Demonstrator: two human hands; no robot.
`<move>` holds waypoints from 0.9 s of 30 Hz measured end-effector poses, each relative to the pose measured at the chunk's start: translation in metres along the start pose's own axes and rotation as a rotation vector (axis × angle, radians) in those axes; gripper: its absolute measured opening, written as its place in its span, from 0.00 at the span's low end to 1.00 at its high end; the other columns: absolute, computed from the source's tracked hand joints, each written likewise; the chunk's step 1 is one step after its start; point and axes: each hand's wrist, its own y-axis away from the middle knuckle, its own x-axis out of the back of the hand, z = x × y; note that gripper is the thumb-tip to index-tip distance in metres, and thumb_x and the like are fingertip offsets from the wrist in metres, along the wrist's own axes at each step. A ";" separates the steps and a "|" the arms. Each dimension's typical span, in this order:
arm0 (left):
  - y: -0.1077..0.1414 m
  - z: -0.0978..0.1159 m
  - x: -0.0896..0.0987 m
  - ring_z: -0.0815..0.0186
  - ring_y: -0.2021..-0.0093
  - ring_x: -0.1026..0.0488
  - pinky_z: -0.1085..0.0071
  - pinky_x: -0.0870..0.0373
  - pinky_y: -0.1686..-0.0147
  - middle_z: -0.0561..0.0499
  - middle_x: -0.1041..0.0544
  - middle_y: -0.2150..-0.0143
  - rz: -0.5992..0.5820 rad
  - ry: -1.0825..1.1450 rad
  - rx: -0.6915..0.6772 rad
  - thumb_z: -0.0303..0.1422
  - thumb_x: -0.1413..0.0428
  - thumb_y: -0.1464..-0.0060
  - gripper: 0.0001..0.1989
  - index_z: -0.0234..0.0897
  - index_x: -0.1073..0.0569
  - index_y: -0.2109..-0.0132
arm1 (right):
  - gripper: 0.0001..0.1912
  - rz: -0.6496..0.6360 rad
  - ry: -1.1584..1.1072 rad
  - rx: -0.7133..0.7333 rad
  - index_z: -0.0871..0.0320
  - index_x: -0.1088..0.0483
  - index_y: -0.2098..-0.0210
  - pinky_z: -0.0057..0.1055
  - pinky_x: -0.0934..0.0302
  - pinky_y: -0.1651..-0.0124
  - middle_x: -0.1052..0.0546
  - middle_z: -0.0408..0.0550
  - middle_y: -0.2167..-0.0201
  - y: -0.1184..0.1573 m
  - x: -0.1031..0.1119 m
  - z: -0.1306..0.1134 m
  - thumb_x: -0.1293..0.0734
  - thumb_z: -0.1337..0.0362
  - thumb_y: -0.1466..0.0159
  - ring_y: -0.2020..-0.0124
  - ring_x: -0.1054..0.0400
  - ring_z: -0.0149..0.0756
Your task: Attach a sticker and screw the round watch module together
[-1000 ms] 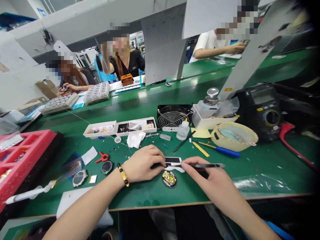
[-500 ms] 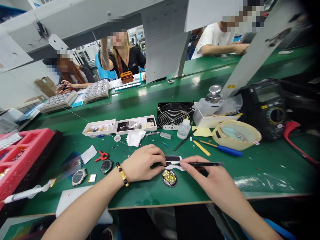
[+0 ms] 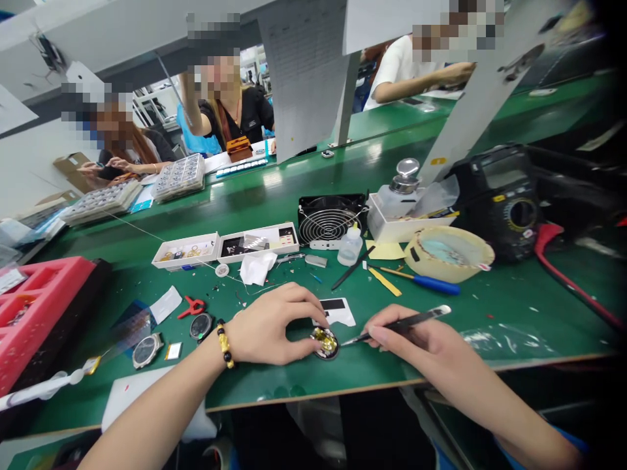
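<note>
My left hand rests on the green mat with its fingertips pinching the edge of a round black watch part with gold foil on top. My right hand grips slim black tweezers, whose tip points at that part and stops just short of it or barely touches it. A white backing sheet with a black strip lies just above the round part, near my left fingertips. A bead bracelet circles my left wrist.
Watch cases and a red clip lie left of my hands, beside a pink tray. Behind them stand white parts boxes, a fan, a tape roll, a blue screwdriver and a multimeter. Co-workers sit across the bench.
My right hand has drawn the tweezers off the white sheet and turned their tip toward the round part. My left fingers have moved from the sheet onto that part. The view has shifted slightly.
</note>
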 end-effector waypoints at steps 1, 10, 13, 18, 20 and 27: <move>0.001 0.002 0.000 0.59 0.46 0.26 0.63 0.29 0.42 0.48 0.23 0.47 -0.031 0.008 0.001 0.32 0.35 0.43 0.14 0.41 0.22 0.49 | 0.20 -0.018 0.015 0.003 0.53 0.23 0.65 0.35 0.33 0.56 0.22 0.46 0.66 0.001 0.000 -0.002 0.32 0.43 0.33 0.62 0.27 0.42; 0.000 -0.001 -0.007 0.55 0.45 0.28 0.58 0.30 0.40 0.45 0.23 0.46 -0.138 -0.057 0.025 0.34 0.34 0.44 0.21 0.41 0.24 0.44 | 0.19 -0.028 0.093 0.008 0.52 0.23 0.66 0.36 0.33 0.55 0.21 0.46 0.65 -0.001 -0.004 -0.008 0.33 0.45 0.33 0.61 0.27 0.44; 0.000 -0.001 -0.006 0.56 0.46 0.28 0.59 0.31 0.41 0.46 0.23 0.46 -0.141 -0.059 0.024 0.34 0.35 0.43 0.19 0.41 0.23 0.44 | 0.17 -0.045 0.094 0.006 0.51 0.23 0.65 0.35 0.34 0.55 0.21 0.44 0.64 -0.001 -0.004 -0.006 0.33 0.46 0.32 0.60 0.27 0.42; -0.001 0.000 -0.005 0.56 0.45 0.27 0.59 0.31 0.40 0.46 0.23 0.46 -0.145 -0.063 0.025 0.34 0.35 0.42 0.18 0.42 0.23 0.45 | 0.17 -0.046 0.110 0.006 0.51 0.23 0.65 0.36 0.36 0.53 0.21 0.45 0.64 0.000 -0.005 -0.005 0.34 0.46 0.31 0.59 0.28 0.44; -0.001 0.000 -0.006 0.56 0.45 0.27 0.59 0.31 0.40 0.46 0.23 0.46 -0.146 -0.066 0.028 0.34 0.35 0.42 0.18 0.42 0.23 0.44 | 0.17 -0.051 0.120 0.008 0.51 0.24 0.65 0.37 0.36 0.53 0.20 0.45 0.63 0.001 -0.005 -0.005 0.34 0.46 0.31 0.58 0.27 0.45; -0.001 0.000 -0.006 0.56 0.46 0.28 0.59 0.31 0.41 0.46 0.23 0.46 -0.150 -0.068 0.031 0.35 0.35 0.41 0.18 0.42 0.23 0.44 | 0.15 -0.072 0.116 0.034 0.48 0.23 0.63 0.38 0.37 0.48 0.20 0.42 0.59 0.003 -0.004 -0.001 0.34 0.46 0.30 0.54 0.28 0.45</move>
